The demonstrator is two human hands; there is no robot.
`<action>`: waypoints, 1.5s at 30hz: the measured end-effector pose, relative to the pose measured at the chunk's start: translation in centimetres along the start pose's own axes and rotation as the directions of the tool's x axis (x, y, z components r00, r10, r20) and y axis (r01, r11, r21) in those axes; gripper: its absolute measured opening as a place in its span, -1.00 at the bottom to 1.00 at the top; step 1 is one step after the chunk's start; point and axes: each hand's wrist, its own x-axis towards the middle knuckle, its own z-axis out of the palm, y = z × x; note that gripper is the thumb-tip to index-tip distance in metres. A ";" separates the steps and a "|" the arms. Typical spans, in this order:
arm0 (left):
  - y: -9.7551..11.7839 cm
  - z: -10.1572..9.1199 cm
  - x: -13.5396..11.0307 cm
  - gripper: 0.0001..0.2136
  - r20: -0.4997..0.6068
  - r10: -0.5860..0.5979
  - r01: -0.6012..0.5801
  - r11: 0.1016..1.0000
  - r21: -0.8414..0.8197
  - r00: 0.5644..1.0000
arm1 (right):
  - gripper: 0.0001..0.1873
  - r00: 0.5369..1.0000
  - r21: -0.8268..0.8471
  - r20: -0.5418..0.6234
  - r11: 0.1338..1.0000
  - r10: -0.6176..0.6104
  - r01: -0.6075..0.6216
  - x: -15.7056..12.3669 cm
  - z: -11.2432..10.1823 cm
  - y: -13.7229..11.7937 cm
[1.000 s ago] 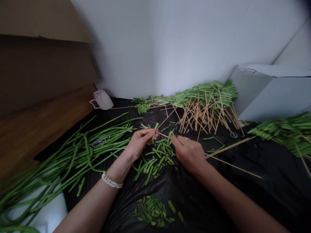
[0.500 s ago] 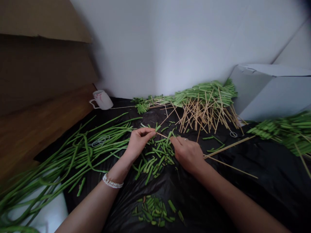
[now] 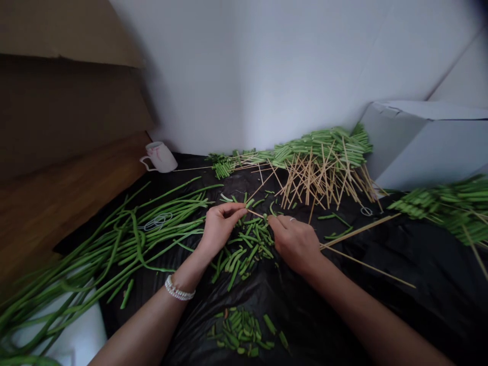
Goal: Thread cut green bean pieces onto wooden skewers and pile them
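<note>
My left hand (image 3: pixel 220 225) pinches a short green bean piece (image 3: pixel 248 204) at its fingertips. My right hand (image 3: pixel 295 240) is closed on a thin wooden skewer (image 3: pixel 254 213) whose tip points at that piece. Both hands hover over a loose pile of cut bean pieces (image 3: pixel 244 249) on black plastic sheeting (image 3: pixel 381 305). A pearl bracelet (image 3: pixel 178 291) circles my left wrist and a ring sits on my right hand.
Long uncut beans (image 3: pixel 114 244) sprawl at left. Skewered beans (image 3: pixel 324 157) are heaped by the back wall and another heap (image 3: pixel 450 208) at right. A white mug (image 3: pixel 160 156), a white box (image 3: pixel 430 145), bean scraps (image 3: pixel 240 330) and loose skewers (image 3: pixel 362 264) lie around.
My left hand has turned the bean piece slightly and lowered it toward the skewer tip. My right hand stays in about the same place.
</note>
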 end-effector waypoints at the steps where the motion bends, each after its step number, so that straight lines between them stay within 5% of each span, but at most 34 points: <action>1: 0.0 0.0 0.0 -0.82 0.009 -0.014 0.015 0.999 -0.044 1.000 | -0.78 1.000 0.000 -0.017 1.000 -0.002 0.002 0.0 0.0 0.1; 4: 0.0 -0.1 0.0 -0.78 0.076 -0.146 0.162 0.944 -0.288 0.986 | -0.78 0.999 0.000 -0.039 1.000 0.017 -0.017 0.0 0.1 0.1; 7: 0.0 -0.2 0.1 -0.79 0.207 -0.349 0.405 0.776 -0.483 0.914 | -0.77 0.999 -0.001 -0.029 1.000 0.027 -0.027 0.0 0.2 0.1; 10: 0.0 -0.3 0.2 -0.82 0.297 -0.429 0.520 0.664 -0.537 0.853 | -0.77 1.000 0.004 -0.022 1.000 0.020 -0.020 0.0 0.1 0.0; 22: -0.1 -0.1 -0.1 -0.84 0.328 -0.374 0.490 0.752 -0.441 0.868 | -0.79 0.995 0.032 0.069 0.997 0.066 -0.069 0.0 -0.3 -0.5; 32: 0.3 0.6 -0.9 -0.81 0.375 -0.380 0.512 0.776 -0.369 0.846 | -0.80 0.999 0.041 0.030 0.998 0.036 -0.038 -0.1 -0.1 -0.6; 45: -0.1 1.1 -1.2 -0.80 0.332 -0.340 0.429 0.869 -0.246 0.880 | -0.83 1.000 0.053 -0.009 0.999 -0.009 0.009 -0.2 0.5 -0.8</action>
